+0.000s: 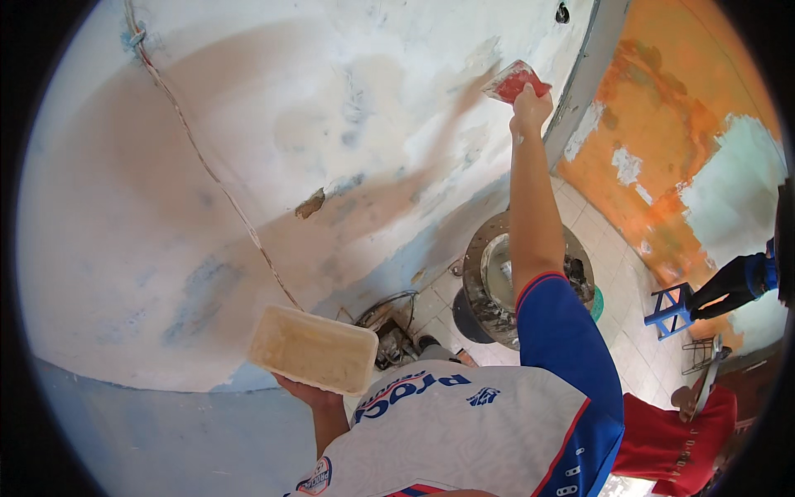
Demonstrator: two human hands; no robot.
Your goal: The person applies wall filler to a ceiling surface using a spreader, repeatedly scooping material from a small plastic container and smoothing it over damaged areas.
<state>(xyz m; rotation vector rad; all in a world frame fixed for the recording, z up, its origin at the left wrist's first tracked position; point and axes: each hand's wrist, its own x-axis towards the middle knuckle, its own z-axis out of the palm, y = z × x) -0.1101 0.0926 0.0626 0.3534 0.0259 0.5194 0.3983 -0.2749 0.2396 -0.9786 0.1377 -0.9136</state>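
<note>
My right hand [532, 109] is raised at the far right end of the wall, its fingers wrapped round a red putty knife [515, 80]. The blade is smeared with pale filler and lies at or close to the wall; I cannot tell whether it touches. Low on the left, my left hand [310, 391] holds a cream plastic tub [315, 348] from beneath. A thin layer of pale paste seems to coat the inside of the tub. The white wall [273, 108] shows patches of filler, bluish old paint and a small brown hole [310, 204].
A twisted cable [211, 170] runs down the wall. Below my right arm stands a round, paste-smeared table [489, 306]. On the tiled floor are a blue stool [671, 311] and a person in dark trousers [729, 282]. Another person in a red shirt [679, 439] is at the lower right.
</note>
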